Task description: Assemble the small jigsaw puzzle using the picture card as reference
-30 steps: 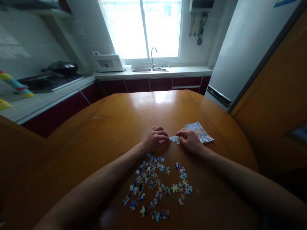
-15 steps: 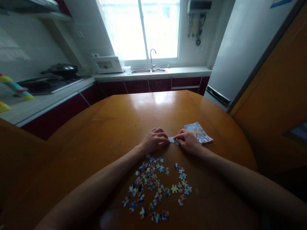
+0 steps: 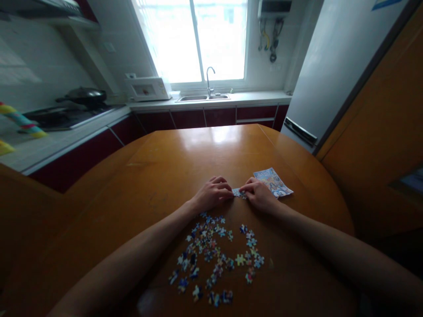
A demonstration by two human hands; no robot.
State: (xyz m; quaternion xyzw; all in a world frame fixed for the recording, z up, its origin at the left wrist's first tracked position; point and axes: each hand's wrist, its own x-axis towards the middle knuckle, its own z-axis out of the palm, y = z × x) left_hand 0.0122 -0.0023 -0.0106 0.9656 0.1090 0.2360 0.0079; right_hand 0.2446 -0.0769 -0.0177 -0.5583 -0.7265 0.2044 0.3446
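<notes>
A small strip of joined light-blue jigsaw pieces (image 3: 236, 192) lies on the table between my two hands. My left hand (image 3: 213, 193) has its fingers curled together, with the fingertips on the strip's left end. From the other side, my right hand (image 3: 260, 196) pinches the strip's right end with thumb and forefinger, covering part of it. Nearer to me, many loose jigsaw pieces (image 3: 208, 242) are spread in a rough cluster, mostly blue, white and dark. A printed picture sheet (image 3: 273, 181) lies just beyond my right hand, partly behind it.
The wooden table (image 3: 158, 167) has a rounded edge. Beyond it stand a counter with a sink (image 3: 194, 98) and a microwave (image 3: 148, 89). A lidded pan (image 3: 86, 96) sits on the stove at left, and a tall fridge (image 3: 317, 75) is at right.
Almost nothing differs. Both hands stay at the joined pieces in the same pose, and the loose pieces lie as before.
</notes>
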